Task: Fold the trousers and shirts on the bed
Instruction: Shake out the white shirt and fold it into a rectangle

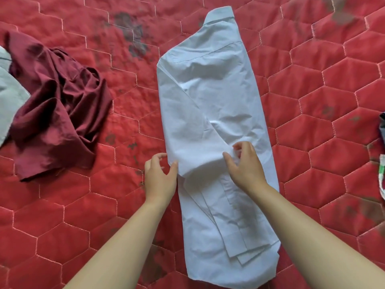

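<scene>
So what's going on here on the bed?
A person is folding a pale blue dress shirt laid lengthwise on the red quilted bedcover. Its sides and sleeves are already folded in. The right hand pinches the cloth near the middle while the left hand touches the shirt's left edge. A crumpled maroon garment waits to the left.

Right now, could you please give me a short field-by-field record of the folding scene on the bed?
surface: red quilted bedcover
main garment: pale dress shirt, lengthwise, sides and sleeves folded in, collar at far end
left hand: thumb touches shirt's left edge; grip unclear
right hand: pinches shirt fabric
waiting: crumpled maroon garment, left of shirt, apart
</scene>
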`<state>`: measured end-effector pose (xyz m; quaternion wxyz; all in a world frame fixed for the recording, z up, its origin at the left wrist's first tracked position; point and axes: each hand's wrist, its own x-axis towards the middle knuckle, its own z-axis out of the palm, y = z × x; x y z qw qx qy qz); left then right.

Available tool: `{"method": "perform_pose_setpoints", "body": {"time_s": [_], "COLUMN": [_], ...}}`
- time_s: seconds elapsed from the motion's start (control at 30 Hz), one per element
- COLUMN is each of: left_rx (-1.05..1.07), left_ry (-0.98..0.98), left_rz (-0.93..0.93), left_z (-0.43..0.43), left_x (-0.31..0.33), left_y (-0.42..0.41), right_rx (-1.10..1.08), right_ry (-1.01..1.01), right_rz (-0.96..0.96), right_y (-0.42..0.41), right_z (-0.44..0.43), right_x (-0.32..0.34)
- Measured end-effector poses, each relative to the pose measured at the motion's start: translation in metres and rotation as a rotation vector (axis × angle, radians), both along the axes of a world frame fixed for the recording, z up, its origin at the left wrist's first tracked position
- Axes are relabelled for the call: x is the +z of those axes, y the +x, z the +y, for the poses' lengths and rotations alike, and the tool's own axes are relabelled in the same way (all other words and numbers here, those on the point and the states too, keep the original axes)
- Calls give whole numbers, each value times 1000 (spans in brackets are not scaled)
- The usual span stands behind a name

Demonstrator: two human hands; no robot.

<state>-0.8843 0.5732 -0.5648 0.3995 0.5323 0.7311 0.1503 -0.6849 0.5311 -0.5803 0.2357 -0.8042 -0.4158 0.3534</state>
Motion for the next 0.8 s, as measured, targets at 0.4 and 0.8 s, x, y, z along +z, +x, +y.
{"method": "perform_pose_setpoints", "body": {"time_s": [0.4, 0.8], "left_rx": [-95, -390], "left_ry": [-77, 19], "left_rz": [-1, 114], "left_z": [6, -34], "left_x": [1, 18], "left_y": [6, 28], "right_rx": [31, -117], "right_ry": [-263, -167], "right_rz": [58, 79], "right_y": [-5, -2], "right_z": [-43, -154], "right_x": [4, 37]}}
